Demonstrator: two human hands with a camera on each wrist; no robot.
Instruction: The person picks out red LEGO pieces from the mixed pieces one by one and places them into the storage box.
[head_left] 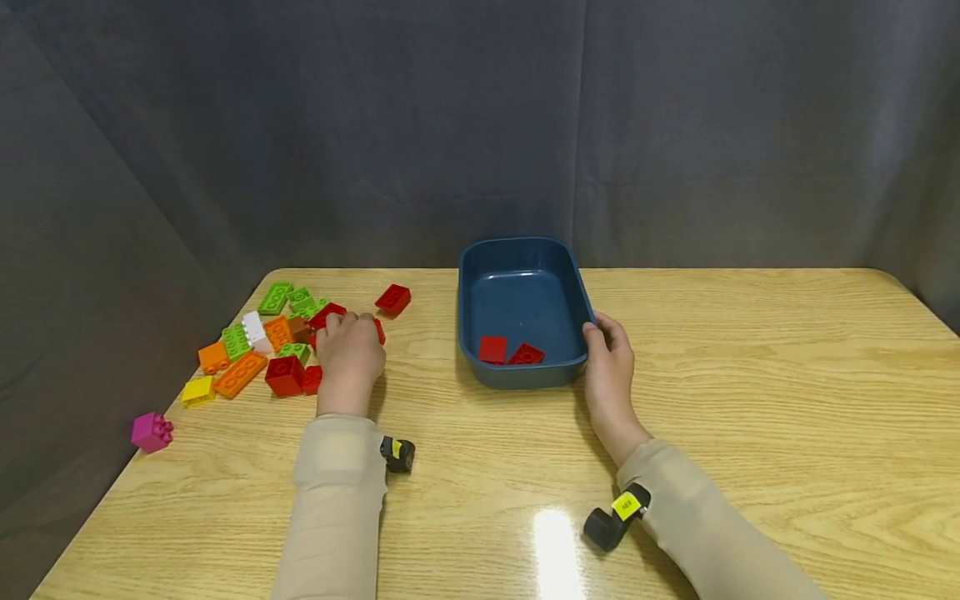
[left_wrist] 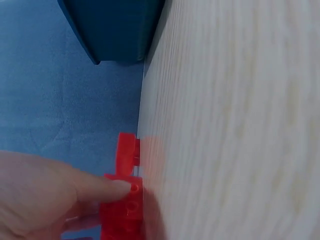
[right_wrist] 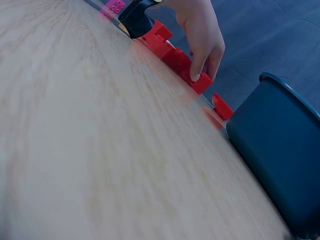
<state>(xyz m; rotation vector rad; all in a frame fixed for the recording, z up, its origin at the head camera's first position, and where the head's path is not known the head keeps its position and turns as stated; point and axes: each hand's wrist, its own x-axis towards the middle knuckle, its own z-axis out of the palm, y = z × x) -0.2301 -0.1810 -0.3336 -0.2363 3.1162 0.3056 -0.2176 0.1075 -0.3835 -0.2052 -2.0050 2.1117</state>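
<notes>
At the left, my left hand (head_left: 350, 354) reaches down to the pile and pinches a red toy brick (left_wrist: 121, 200) between thumb and fingers. In the right wrist view the same red brick (right_wrist: 201, 83) sits low at the tabletop, under the fingertips. My right hand (head_left: 609, 371) grips the near right rim of a blue plastic bin (head_left: 517, 377), thumb at the rim and fingers along the outside wall. Two red bricks lie inside the bin at its near end: one red brick (head_left: 492, 349) beside another red brick (head_left: 527, 355).
A lone red brick (head_left: 393, 300) lies between pile and bin. Around the left hand are a large red brick (head_left: 285, 376), an orange brick (head_left: 240, 374), a white brick (head_left: 257, 332) and a yellow brick (head_left: 198, 391). A magenta brick (head_left: 152, 432) sits at the table's left edge.
</notes>
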